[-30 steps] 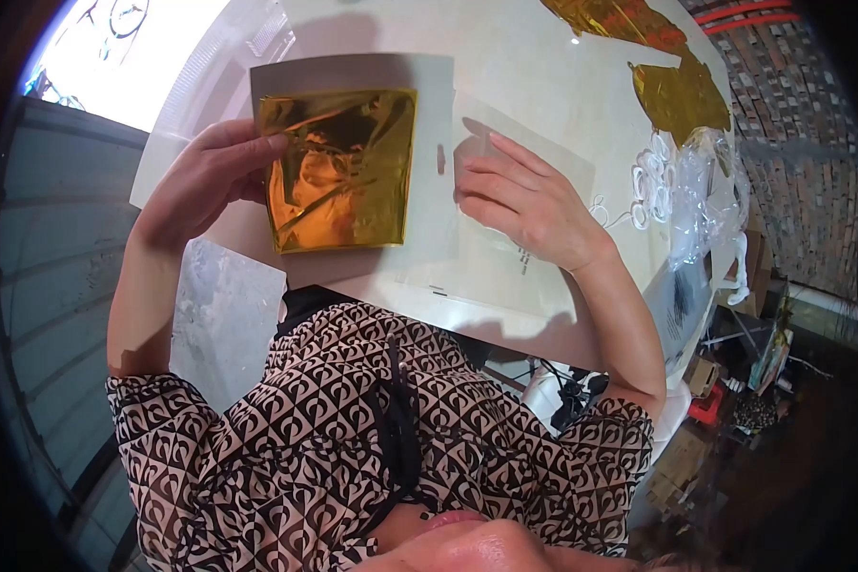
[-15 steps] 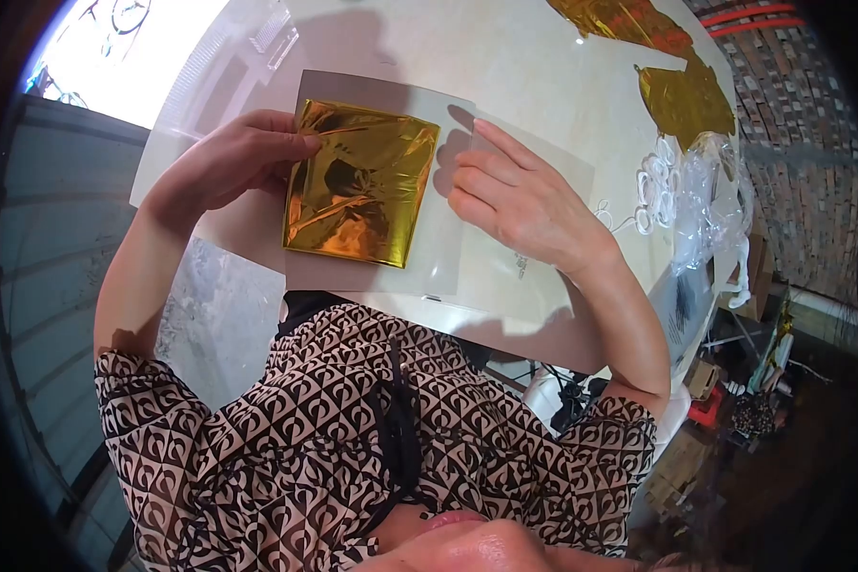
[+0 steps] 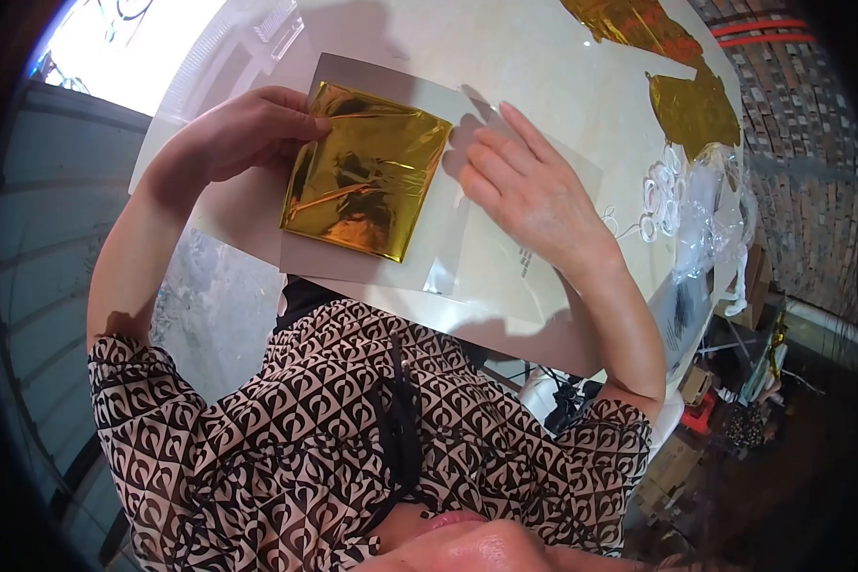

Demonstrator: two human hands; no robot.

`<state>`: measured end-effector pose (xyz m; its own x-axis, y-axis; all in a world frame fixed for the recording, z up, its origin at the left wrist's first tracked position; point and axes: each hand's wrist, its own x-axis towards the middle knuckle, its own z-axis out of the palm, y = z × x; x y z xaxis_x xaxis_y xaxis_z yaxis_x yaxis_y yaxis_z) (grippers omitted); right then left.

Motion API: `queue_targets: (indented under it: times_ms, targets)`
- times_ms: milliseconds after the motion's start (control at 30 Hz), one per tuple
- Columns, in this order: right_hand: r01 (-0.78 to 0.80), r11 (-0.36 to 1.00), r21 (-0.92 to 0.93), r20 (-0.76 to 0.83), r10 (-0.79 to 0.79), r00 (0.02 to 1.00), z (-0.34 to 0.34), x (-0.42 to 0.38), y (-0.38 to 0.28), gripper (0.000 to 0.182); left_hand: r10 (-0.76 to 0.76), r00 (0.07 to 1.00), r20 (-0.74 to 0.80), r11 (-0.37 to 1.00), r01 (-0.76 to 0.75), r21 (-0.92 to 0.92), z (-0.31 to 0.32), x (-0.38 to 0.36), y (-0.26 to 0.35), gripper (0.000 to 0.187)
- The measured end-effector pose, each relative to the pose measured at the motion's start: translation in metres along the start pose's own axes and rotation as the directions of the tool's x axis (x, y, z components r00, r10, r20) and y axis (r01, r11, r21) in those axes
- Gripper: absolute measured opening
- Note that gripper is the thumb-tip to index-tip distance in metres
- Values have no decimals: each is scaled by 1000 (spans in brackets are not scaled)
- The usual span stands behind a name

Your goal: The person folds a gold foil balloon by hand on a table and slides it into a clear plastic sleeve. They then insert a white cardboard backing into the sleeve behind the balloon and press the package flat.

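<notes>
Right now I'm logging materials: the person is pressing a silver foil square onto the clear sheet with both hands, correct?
Not quite: the foil square is gold, not silver, as the head view shows. The rest holds: the left hand and right hand both press it onto the clear sheet.

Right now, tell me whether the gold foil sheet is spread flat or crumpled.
Spread nearly flat: the gold foil sheet lies open on the clear sleeve, creased, with the left hand at its edge.
</notes>
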<state>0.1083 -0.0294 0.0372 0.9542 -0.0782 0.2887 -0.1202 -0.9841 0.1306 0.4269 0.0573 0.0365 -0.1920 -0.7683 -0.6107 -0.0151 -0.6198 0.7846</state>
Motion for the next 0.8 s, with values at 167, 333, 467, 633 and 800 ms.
queue_targets:
  times_ms: [167, 333, 467, 633, 800]
  targets:
    - [-4, 993, -119, 52, 10, 999, 0, 6, 14, 13, 31, 998, 49, 999, -30, -17, 2, 2, 2, 30]
    - [21, 997, -71, 109, -13, 994, -8, 13, 7, 15, 18, 999, 34, 999, -20, 40, 4, 1, 7, 30]
    - [4, 1000, 4, 97, -5, 995, -10, 14, 9, 15, 21, 996, 84, 997, -27, 66, 7, 7, 9, 30]
    - [-123, 979, 163, 116, 105, 988, -11, 9, 12, 15, 21, 997, 80, 997, -27, 77, 21, 13, 13, 30]
    - [-266, 921, 286, 67, 257, 964, -6, -10, 16, 54, 19, 996, 91, 996, -26, 79, 29, 20, 14, 29]
